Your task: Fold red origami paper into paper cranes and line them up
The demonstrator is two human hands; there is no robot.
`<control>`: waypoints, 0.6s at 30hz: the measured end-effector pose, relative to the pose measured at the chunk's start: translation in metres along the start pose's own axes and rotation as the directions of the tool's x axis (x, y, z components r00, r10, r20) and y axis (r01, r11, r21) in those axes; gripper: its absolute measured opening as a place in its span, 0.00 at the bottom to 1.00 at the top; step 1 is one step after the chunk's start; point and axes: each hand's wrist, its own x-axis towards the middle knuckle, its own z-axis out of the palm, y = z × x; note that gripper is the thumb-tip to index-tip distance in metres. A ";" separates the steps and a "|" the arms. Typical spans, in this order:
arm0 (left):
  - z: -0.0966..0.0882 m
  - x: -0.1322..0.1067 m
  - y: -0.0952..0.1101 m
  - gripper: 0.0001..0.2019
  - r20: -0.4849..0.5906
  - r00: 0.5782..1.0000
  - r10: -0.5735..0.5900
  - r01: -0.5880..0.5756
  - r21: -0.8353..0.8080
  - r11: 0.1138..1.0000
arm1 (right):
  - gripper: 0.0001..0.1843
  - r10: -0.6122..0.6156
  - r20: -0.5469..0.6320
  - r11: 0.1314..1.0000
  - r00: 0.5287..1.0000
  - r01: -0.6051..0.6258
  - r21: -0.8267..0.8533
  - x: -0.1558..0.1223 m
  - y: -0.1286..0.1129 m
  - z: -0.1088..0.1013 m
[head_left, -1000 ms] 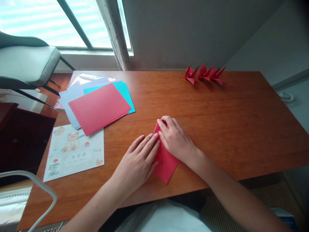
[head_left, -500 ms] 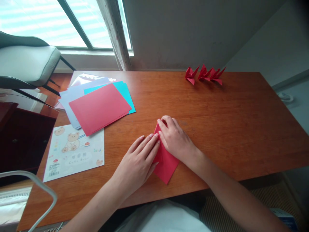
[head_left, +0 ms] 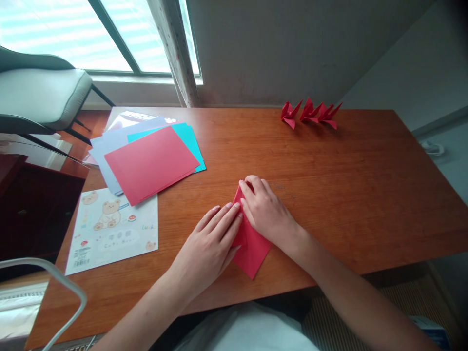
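A folded sheet of red origami paper (head_left: 253, 253) lies on the wooden table in front of me, one corner pointing toward me. My left hand (head_left: 212, 239) rests flat across its left edge, fingers stretched out and pressing on the paper. My right hand (head_left: 265, 207) is closed with curled fingers at the paper's far tip, thumb and index finger on the fold there. Both hands' fingertips nearly meet over the upper part of the sheet. The exact crease under them is hidden.
Several red folded paper cranes (head_left: 309, 113) stand at the table's back edge. To the left lie red sheets (head_left: 151, 165) over blue sheets (head_left: 192, 141), and a bear-printed cover sheet (head_left: 113, 231). A white curved tube (head_left: 69, 282) crosses the lower left corner. A chair (head_left: 44, 95) stands beyond the table.
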 end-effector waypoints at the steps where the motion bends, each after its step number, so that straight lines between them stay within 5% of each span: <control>1: 0.000 0.000 0.000 0.26 -0.001 1.000 0.001 -0.001 -0.002 1.000 | 0.25 0.001 0.003 1.000 1.000 -0.001 -0.003 0.000 0.000 0.000; 18: 0.002 0.000 -0.001 0.26 -0.014 1.000 0.006 -0.006 -0.020 1.000 | 0.27 -0.012 -0.005 1.000 1.000 0.012 -0.008 -0.001 0.001 0.001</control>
